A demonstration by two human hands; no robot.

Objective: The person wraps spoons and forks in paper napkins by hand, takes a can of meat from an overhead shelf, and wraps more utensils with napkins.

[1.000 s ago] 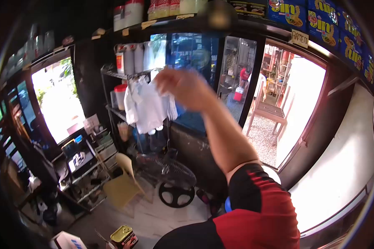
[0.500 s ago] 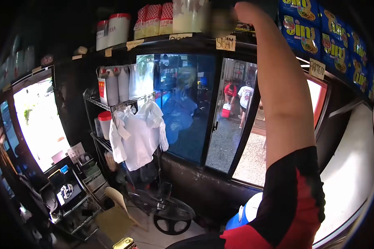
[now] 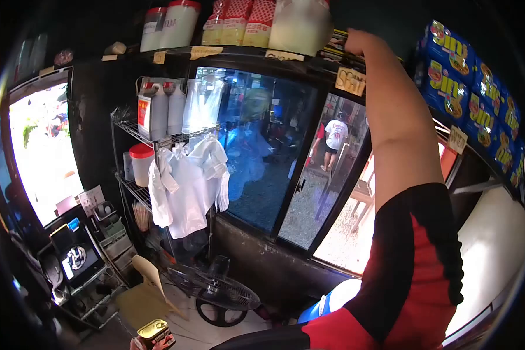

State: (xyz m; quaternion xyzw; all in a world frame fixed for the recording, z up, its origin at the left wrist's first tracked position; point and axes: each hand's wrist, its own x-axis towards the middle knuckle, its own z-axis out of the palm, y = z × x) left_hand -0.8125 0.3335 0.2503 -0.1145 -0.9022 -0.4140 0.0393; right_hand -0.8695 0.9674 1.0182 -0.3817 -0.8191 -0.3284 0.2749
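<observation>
At the bottom edge, my left hand (image 3: pixel 137 344) is closed around a rectangular tin can (image 3: pixel 153 330) with a gold pull-tab lid facing up; only some fingertips show. My right arm stretches up to the high shelf, where my right hand (image 3: pixel 361 42) is beside a stack of dark, gold-edged cans (image 3: pixel 335 45) above a "SPAM" label (image 3: pixel 350 80). Its fingers are mostly hidden, so whether it grips one is unclear. Left of those cans stands a large cloudy jar (image 3: pixel 297 28).
Red-and-white bags (image 3: pixel 235 22) and red-lidded containers (image 3: pixel 179 23) line the shelf; blue ramen packs (image 3: pixel 448 70) are at right. Below stand a wire rack (image 3: pixel 170 140) with plastic bags (image 3: pixel 189 189), a fan (image 3: pixel 221 291) and a chair (image 3: pixel 149 291). Outside the window is a person (image 3: pixel 336 137).
My right hand has moved lower and right along the shelf, and the dark blurred object beside it no longer shows there. The can in my left hand has risen further into view.
</observation>
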